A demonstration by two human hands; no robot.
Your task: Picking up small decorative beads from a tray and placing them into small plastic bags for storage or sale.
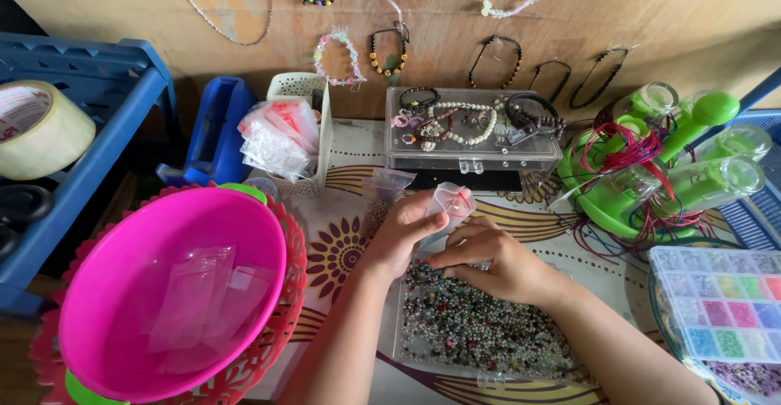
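Note:
My left hand (403,234) holds a small clear plastic bag (450,202) by its edge, just above a clear tray of mixed small beads (472,332). My right hand (488,263) rests over the far end of that tray, fingers curled down among the beads; whether it pinches any cannot be seen. Both forearms reach in from the bottom of the view.
A pink bowl (122,291) holding small empty bags sits at the left. Behind are a white basket of bags (285,132), a clear box with bracelets (472,128), a green stand with glass jars (675,161), a sorted bead organiser (724,303), a tape roll (37,128) and bracelets hanging on the wall.

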